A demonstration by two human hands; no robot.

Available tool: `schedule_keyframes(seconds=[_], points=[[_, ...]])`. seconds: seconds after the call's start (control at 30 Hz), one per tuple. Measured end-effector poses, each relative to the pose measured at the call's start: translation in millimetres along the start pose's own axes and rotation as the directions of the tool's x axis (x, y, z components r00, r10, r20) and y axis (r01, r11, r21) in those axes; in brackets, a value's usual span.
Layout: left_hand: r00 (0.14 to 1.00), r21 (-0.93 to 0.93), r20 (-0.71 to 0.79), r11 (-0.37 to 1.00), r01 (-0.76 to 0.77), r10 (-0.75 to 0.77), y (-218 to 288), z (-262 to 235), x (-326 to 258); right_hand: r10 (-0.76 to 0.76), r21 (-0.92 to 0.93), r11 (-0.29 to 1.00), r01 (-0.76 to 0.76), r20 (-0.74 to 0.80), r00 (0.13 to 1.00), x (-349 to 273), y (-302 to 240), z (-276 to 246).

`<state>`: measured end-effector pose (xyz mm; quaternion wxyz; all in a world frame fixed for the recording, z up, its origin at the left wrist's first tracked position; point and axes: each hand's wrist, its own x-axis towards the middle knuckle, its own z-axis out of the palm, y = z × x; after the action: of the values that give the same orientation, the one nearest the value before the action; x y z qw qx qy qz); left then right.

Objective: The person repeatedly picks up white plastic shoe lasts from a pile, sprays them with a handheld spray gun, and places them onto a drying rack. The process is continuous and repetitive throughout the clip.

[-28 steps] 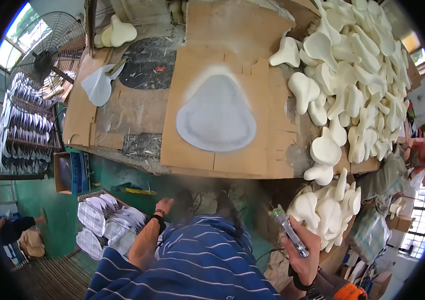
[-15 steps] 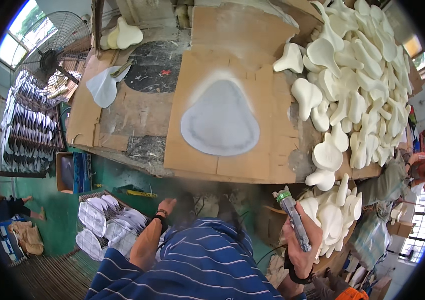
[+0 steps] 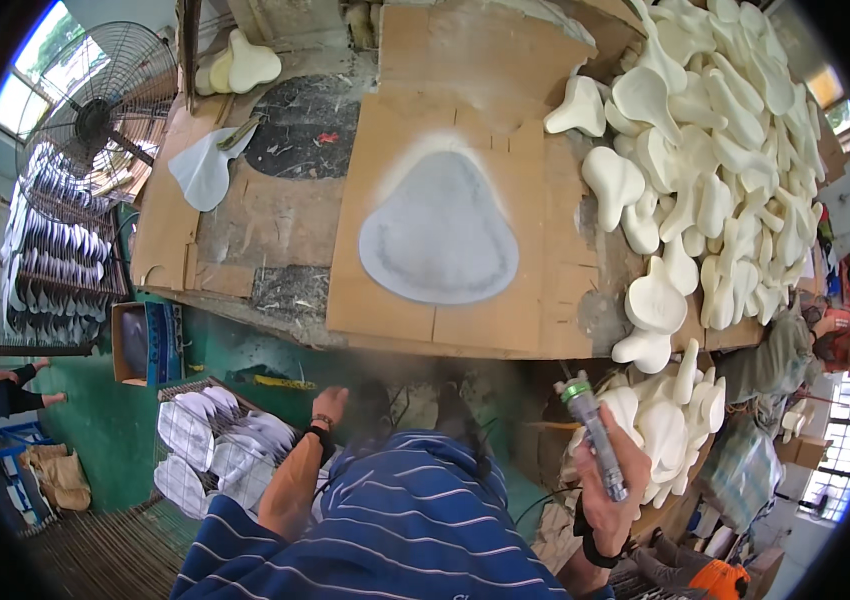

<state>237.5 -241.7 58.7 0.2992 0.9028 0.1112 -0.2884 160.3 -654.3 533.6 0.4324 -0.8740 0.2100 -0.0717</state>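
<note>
My right hand is wrapped round a grey spray gun with a green ring near its nozzle, held in front of the table's right part. On the cardboard sheet lies a flat grey rounded-triangle piece, its narrow end pointing away from me. A pale sprayed haze borders its upper edge, and darker mottling follows its outline. My left hand hangs low by the table's front edge, apart from everything; its fingers look loose, partly foreshortened, with nothing visible in them.
Cream foam saddle-shaped pads are heaped on the right of the table, with more pads below. A white cut piece lies at the left. A wire rack of white pieces stands low left; a fan is beyond.
My right hand and the spray gun have shifted slightly right. The flat grey piece stays in place on the cardboard. At the far left, another person has moved further left.
</note>
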Motion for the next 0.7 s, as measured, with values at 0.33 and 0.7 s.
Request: schedule_keyframes(seconds=[0.33, 0.7], points=[[0.802, -0.251, -0.521, 0.845, -0.472, 0.293, 165.9, -56.5, 49.8, -0.019, 0.105, 0.994, 0.005, 0.134, 0.991, -20.1, 5.9, 11.0], [0.846, 0.002, -0.504, 0.98, -0.201, 0.175, 267.9, -47.7, 117.0, 0.075, 0.028, 0.997, -0.075, -0.003, 0.997, -39.3, 19.2, -20.0]])
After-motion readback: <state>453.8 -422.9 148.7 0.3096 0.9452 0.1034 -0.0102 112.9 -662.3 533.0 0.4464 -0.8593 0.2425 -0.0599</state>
